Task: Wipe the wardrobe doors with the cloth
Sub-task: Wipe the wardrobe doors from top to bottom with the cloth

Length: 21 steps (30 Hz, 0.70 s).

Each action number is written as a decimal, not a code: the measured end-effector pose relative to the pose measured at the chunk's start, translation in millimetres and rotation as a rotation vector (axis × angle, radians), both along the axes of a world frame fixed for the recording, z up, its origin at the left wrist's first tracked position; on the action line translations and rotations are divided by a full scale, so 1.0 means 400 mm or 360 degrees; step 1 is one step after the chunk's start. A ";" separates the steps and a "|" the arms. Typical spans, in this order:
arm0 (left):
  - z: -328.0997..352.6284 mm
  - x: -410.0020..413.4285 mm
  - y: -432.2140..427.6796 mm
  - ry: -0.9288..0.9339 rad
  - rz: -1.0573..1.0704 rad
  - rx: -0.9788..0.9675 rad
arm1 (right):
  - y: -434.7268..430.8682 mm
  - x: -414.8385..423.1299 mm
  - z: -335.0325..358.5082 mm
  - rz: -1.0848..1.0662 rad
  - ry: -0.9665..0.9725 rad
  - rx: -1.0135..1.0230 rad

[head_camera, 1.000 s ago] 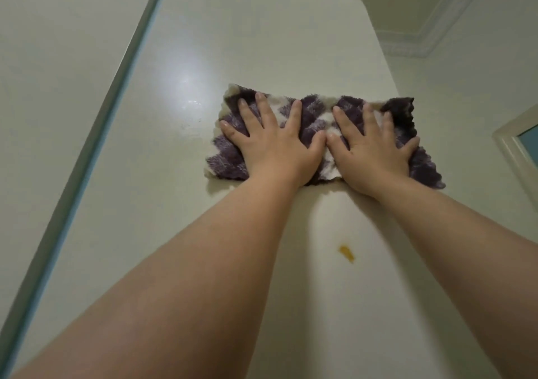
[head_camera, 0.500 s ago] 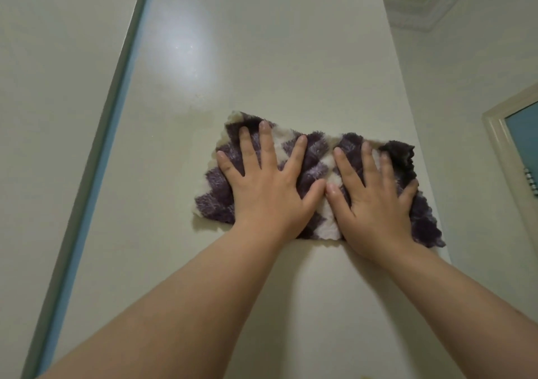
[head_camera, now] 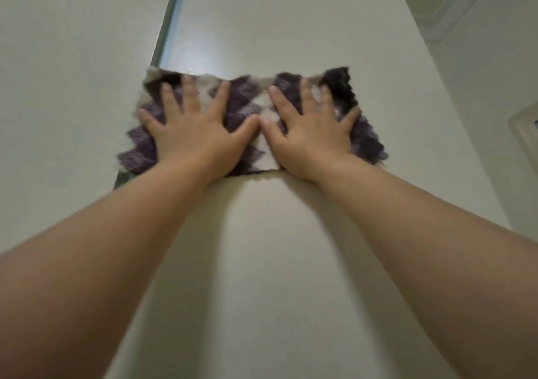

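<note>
A purple-and-white checked cloth lies flat against the pale cream wardrobe door. My left hand presses on its left half with fingers spread. My right hand presses on its right half, also spread flat, and the two thumbs almost touch. The cloth's left edge now overlaps the grey-green seam between this door and the neighbouring door. Both palms hide the cloth's middle.
The door's right edge runs down beside a pale side wall. A ceiling cornice shows at the top right. A cream frame sits at the far right edge.
Both hands have slid the cloth leftwards across the door, from its right part to the seam. The view shifted too, and the yellow spot below the cloth is out of sight.
</note>
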State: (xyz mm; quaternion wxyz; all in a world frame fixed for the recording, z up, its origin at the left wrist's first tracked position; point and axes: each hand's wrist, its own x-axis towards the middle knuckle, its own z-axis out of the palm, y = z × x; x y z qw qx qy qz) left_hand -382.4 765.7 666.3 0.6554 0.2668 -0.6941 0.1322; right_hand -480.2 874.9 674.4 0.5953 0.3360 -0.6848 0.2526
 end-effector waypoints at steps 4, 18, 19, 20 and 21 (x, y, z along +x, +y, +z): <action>-0.036 0.062 -0.078 0.0097 0.0045 0.0090 | -0.083 0.061 -0.018 0.0078 0.0125 0.0085; -0.286 -0.015 -0.003 0.0180 0.0000 0.0097 | -0.004 -0.012 -0.254 0.0080 0.0248 0.0255; -0.298 -0.024 0.013 0.0149 0.0018 0.0122 | 0.005 -0.023 -0.270 0.0078 0.0241 0.0242; -0.314 -0.033 0.029 0.0114 0.0034 0.0132 | 0.014 -0.036 -0.289 0.0081 0.0239 0.0218; -0.328 -0.041 0.045 0.0083 0.0039 0.0132 | 0.023 -0.049 -0.306 0.0084 0.0251 0.0174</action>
